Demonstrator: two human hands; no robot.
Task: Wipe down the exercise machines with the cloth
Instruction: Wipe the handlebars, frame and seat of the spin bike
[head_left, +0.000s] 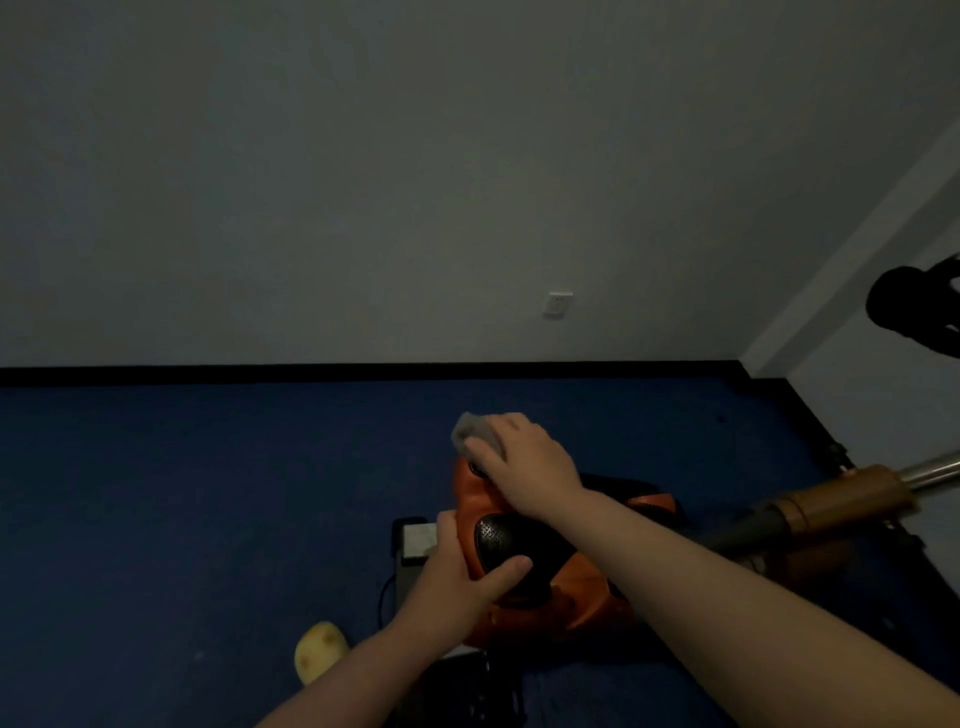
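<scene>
I am watching my right hand (524, 462) reaching forward over the orange exercise machine (545, 582), its fingers curling over a grey cloth (475, 431) and pressing it down on the far top end of the orange body. The cloth is bunching out past the fingertips toward the blue floor (208, 493) beyond. My left hand (462, 577) is gripping the near left side of the same machine, thumb lying across a black perforated pad (514, 543) set into the orange shell, fingers wrapping round the left edge. The two hands are sitting apart, right one farther away, left one closer to me, with the right forearm crossing over the machine between them.

Just left of the machine a small dark device with a pale label (415, 540) is lying on the floor, touching or nearly touching my left fingers; I cannot tell which. A yellowish rounded object (319, 652) is resting near my left forearm. A brown tube with a metal rod (852, 496) is extending off to the right.
</scene>
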